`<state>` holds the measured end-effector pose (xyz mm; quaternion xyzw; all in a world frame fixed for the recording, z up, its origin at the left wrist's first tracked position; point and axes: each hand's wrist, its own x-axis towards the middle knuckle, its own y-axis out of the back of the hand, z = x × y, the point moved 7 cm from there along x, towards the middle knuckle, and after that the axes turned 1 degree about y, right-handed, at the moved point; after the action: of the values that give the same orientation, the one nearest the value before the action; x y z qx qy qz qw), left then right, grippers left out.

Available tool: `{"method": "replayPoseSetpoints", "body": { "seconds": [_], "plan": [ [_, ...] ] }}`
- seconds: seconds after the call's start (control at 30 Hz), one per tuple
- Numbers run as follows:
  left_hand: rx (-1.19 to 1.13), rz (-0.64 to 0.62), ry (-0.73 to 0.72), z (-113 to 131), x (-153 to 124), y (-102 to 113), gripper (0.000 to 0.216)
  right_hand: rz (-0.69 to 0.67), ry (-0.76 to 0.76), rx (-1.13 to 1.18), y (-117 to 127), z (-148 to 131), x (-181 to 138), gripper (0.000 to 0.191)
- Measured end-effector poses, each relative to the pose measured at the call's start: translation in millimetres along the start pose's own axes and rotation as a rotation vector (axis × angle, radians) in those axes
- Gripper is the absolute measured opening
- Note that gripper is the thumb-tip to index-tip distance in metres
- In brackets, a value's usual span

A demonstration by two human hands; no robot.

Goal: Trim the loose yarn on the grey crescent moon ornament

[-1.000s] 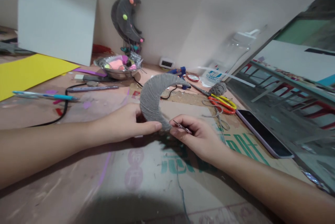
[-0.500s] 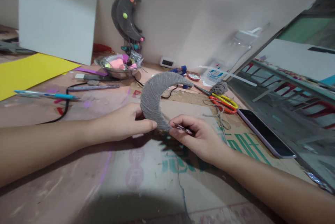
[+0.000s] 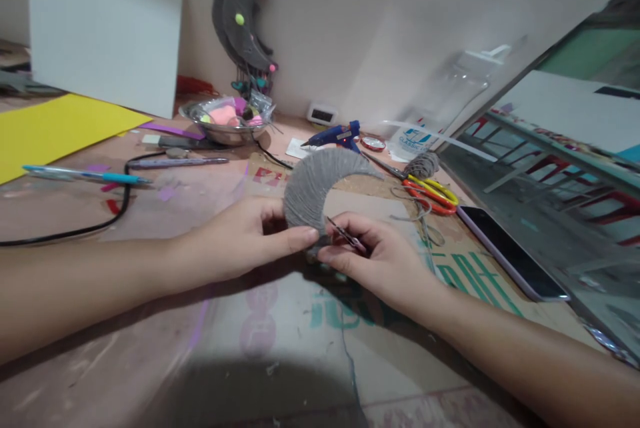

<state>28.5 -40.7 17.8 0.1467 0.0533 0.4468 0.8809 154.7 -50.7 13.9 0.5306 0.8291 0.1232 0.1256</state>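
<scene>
"Moon [image 3: 310, 191], grey and yarn-wrapped: held by which hand?"

"By the left hand [image 3: 250, 235], closed on the lower end, thumb in front, fingers curled behind. Raised over cardboard [image 3: 320, 371] with green print, spread on the desk [image 3: 283, 131]."

"And in the right hand [image 3: 380, 255]?"

"Almost closed, thumb and forefinger pinching a thin tool [image 3: 350, 238], too blurred to name. Right beside the moon's lower tip; touching or not, hard to tell."

"Beyond the right hand?"

"Scissors [image 3: 433, 198] with yellow and orange handles, a ball of yarn [image 3: 423, 165] just behind, and farther left a blue glue gun [image 3: 335, 135]."

"To the right of that hand?"

"A phone [image 3: 510, 251], flat, screen up."

"Past the left hand?"

"Off leftward, a blue pen [image 3: 90, 175]; farther back, a metal bowl [image 3: 210, 131] with pink pieces inside."
</scene>
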Motion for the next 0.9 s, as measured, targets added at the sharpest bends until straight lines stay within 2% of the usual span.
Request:
{"method": "replayPoseSetpoints", "body": {
  "seconds": [0.17, 0.37, 0.67, 0.77, 0.83, 0.9],
  "plan": [
    [-0.07, 0.042, 0.0, 0.8, 0.7, 5.1, 0.022, -0.034, -0.057, 0.039, -3.9, 2.0, -0.4, 0.017],
    [-0.208, -0.105, 0.106, -13.7, 4.4, -0.8, 0.038, -0.046, -0.02, 0.166, -3.5, -1.5, 0.0, 0.02],
    [-0.369, -0.135, 0.201, -23.9, 3.5, -7.6, 0.037, -0.086, -0.029, 0.297, -6.6, -2.2, 0.9, 0.023],
    [-0.365, -0.143, 0.187, -20.9, 3.1, -8.5, 0.037, -0.108, -0.013, 0.245, -7.4, -3.0, 0.8, 0.022],
    [-0.347, -0.094, 0.183, -20.7, 2.4, -5.7, 0.037, -0.104, 0.031, 0.147, -4.0, -4.6, -0.2, 0.023],
    [-0.347, -0.019, 0.192, -21.8, 1.0, -1.7, 0.038, -0.068, 0.143, 0.018, 4.2, -10.6, -3.1, 0.023]
  ]
}}
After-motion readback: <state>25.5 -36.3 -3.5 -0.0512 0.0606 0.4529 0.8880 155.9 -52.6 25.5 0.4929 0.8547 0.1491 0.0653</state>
